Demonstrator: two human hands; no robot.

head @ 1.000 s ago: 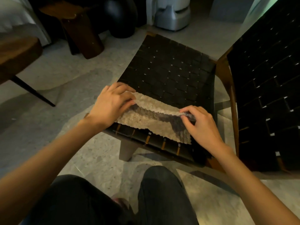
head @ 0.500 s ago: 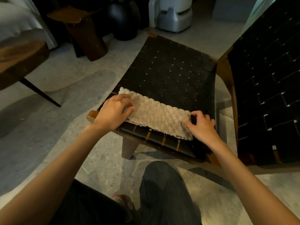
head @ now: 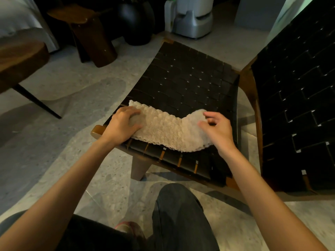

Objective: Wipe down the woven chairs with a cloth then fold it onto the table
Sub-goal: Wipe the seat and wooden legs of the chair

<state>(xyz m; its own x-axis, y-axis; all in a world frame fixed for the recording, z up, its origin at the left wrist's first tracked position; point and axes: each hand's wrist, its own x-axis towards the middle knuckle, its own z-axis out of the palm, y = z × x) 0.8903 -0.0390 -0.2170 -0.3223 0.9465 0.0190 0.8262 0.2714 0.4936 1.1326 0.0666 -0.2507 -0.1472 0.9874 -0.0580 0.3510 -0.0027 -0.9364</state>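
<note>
A beige textured cloth [head: 166, 129] lies as a folded strip along the front edge of the black woven chair seat [head: 190, 78]. My left hand [head: 121, 125] grips the cloth's left end, with fingers and thumb curled over it. At the other end, my right hand [head: 219, 131] pinches the cloth, and that end is raised a little off the seat. A second black woven chair [head: 299, 96] stands close on the right.
A dark wooden table [head: 20, 58] on thin legs stands at the left. Behind the chair are a wooden stool [head: 90, 33], a black vase [head: 136, 20] and a white appliance [head: 192, 17]. My knees sit just below the seat's front edge, on pale stone floor.
The cloth has been folded over into a narrower strip with its lighter side up. Since then my right hand has lifted the right end slightly; my left hand stays on the left end.
</note>
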